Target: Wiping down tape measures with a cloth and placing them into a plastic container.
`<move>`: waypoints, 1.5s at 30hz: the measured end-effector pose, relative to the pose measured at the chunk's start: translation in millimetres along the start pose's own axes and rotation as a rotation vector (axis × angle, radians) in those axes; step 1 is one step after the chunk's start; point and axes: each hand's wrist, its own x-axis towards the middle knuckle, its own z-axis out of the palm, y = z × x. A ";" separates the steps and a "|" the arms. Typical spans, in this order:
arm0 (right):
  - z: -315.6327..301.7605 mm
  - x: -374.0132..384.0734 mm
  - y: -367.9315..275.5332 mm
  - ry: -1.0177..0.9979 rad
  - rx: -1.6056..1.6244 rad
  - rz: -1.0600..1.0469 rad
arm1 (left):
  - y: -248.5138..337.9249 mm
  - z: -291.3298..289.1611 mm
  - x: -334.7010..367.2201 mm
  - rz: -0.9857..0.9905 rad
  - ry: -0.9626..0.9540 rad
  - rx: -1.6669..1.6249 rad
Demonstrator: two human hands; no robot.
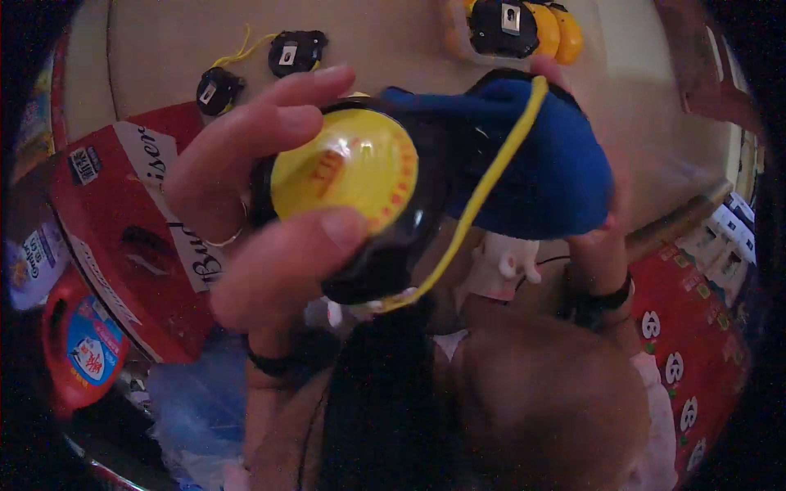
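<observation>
Curled hands point(214, 182) clasp tape measure point(348, 168), blue cloth point(547, 168) — red box point(168, 282) left, tub point(485, 60) beyond.

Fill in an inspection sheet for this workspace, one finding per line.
Surface: beige tabletop
Job's things: yellow-faced tape measure, in hand; blue cloth; yellow cord, crossing in front of the cloth
Clutter: two black clip-backed cases on the tabletop; clear container holding more cases
Left hand: gripping the tape measure
Right hand: partly hidden, holding the blue cloth
Cables: thin dark line near the right hand, possibly a cable
Surroundings: red box, red bottle, clear bluish plastic at left
</observation>
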 end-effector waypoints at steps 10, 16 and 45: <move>22.0 -6.4 -29.0 -0.218 -0.095 -0.403 | 24.6 13.4 -14.7 -0.468 -0.187 -0.081; 24.8 6.6 -14.4 -0.232 -0.470 -0.228 | 20.6 18.2 -17.8 -0.485 -0.308 0.014; 62.0 22.8 -5.8 0.082 -0.671 -0.873 | 5.7 32.3 -2.1 -0.531 0.023 -0.183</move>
